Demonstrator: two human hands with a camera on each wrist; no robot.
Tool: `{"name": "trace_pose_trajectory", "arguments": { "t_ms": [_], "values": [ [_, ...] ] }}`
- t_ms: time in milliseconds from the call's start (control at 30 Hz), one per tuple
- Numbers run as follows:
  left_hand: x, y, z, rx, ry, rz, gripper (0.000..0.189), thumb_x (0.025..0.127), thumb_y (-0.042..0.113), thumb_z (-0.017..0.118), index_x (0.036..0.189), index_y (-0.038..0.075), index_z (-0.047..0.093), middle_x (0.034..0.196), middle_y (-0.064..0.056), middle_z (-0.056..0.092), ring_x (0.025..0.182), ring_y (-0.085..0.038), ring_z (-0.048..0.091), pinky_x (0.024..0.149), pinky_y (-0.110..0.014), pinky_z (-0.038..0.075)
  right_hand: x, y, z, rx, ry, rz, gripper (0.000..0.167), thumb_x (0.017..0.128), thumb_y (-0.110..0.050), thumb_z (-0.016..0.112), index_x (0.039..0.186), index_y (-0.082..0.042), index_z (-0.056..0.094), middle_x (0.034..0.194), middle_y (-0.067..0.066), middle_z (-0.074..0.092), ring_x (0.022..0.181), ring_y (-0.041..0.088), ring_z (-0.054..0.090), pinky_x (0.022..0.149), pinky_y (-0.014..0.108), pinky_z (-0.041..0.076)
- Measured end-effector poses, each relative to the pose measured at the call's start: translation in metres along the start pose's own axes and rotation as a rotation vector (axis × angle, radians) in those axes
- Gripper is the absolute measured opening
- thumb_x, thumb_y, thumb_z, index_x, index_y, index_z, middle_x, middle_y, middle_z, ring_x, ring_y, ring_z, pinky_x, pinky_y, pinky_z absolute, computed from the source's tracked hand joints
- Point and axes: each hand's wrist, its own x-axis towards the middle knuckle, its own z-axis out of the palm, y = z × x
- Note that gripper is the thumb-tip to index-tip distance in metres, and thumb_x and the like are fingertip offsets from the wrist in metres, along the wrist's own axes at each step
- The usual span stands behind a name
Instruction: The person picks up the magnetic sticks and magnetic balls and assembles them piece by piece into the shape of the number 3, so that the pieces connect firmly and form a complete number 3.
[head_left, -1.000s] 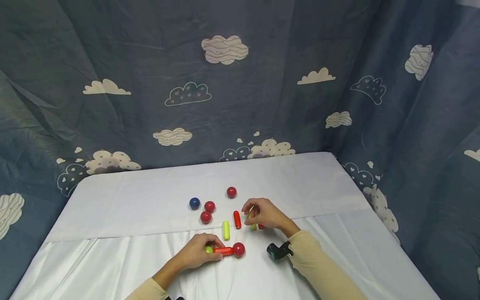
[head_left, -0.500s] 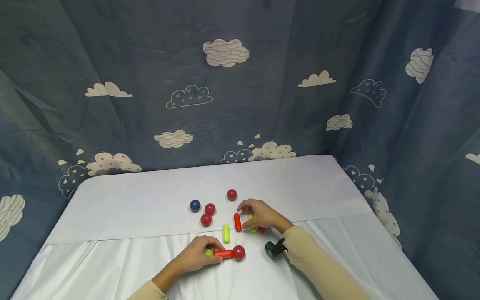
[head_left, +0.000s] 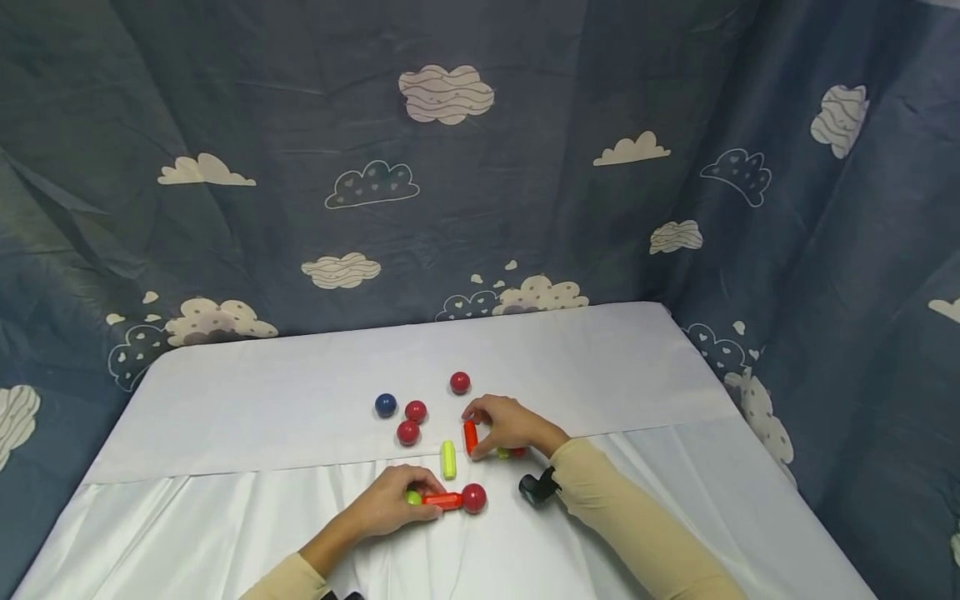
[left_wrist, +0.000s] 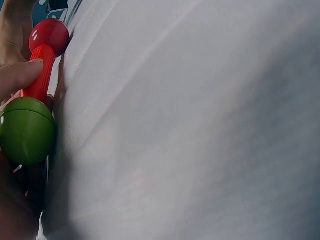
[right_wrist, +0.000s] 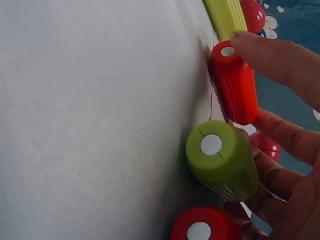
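Note:
My left hand (head_left: 393, 502) pinches a red stick (head_left: 442, 501) lying level just over the cloth. A green ball (left_wrist: 27, 131) is on its near end and a red ball (left_wrist: 50, 37) on the other; the left wrist view shows my thumb on the stick. My right hand (head_left: 512, 423) spans a second red stick (right_wrist: 234, 82), thumb at its near end and fingertips at its far end. Under the right palm lie a yellow-green stick (right_wrist: 220, 157) and another red stick (right_wrist: 205, 227), mostly hidden in the head view. The sticks' ends show white discs.
Left of the right hand lies a yellow-green stick (head_left: 448, 460). Farther back are a blue ball (head_left: 386, 406), a red pair including the nearer red ball (head_left: 408, 432), and a lone red ball (head_left: 460, 383). White cloth (head_left: 262, 392) covers the table; a cloud-patterned curtain (head_left: 495, 208) hangs behind.
My right hand has shifted left from the yellow-green stick to the red stick beside it, and its thumb and fingertips now meet that stick. The left hand holds its place.

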Motion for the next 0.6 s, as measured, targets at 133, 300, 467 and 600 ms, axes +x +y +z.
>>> {"name": "trace_pose_trajectory", "arguments": {
  "t_ms": [133, 300, 467, 600],
  "values": [
    [-0.0001, -0.0017, -0.0001, -0.008, 0.011, 0.031, 0.016, 0.08, 0.023, 0.078, 0.093, 0.017, 0.071, 0.079, 0.01, 0.057, 0.075, -0.005, 0.049, 0.07, -0.024, 0.04, 0.002, -0.0003, 0.0015, -0.04, 0.007, 0.003, 0.051, 0.067, -0.023, 0.088, 0.112, -0.012, 0.066, 0.096, -0.004, 0.059, 0.091, 0.015, 0.052, 0.087, 0.037, 0.042],
    [0.0009, -0.0015, 0.0002, -0.018, 0.018, 0.042, 0.016, 0.079, 0.022, 0.078, 0.093, 0.017, 0.071, 0.078, 0.009, 0.057, 0.075, -0.006, 0.049, 0.07, -0.025, 0.039, 0.0032, -0.0006, 0.0022, -0.038, 0.01, 0.012, 0.05, 0.068, -0.021, 0.088, 0.112, -0.011, 0.066, 0.094, -0.003, 0.058, 0.089, 0.016, 0.051, 0.086, 0.035, 0.044],
    [-0.0007, -0.0011, 0.0012, -0.022, 0.015, 0.022, 0.017, 0.079, 0.022, 0.078, 0.093, 0.017, 0.071, 0.078, 0.008, 0.057, 0.075, -0.006, 0.049, 0.069, -0.024, 0.039, 0.003, -0.0003, 0.0047, 0.004, 0.031, 0.006, 0.05, 0.067, -0.018, 0.088, 0.111, -0.009, 0.066, 0.091, -0.002, 0.057, 0.085, 0.016, 0.051, 0.08, 0.032, 0.045],
    [-0.0015, -0.0008, 0.0002, -0.016, 0.018, 0.019, 0.016, 0.079, 0.023, 0.078, 0.093, 0.017, 0.071, 0.078, 0.009, 0.057, 0.075, -0.006, 0.049, 0.07, -0.024, 0.039, 0.0025, -0.0008, 0.0052, 0.039, 0.062, -0.021, 0.051, 0.066, -0.017, 0.088, 0.11, -0.008, 0.065, 0.087, 0.0, 0.058, 0.081, 0.015, 0.051, 0.075, 0.03, 0.045]
  ]
}}
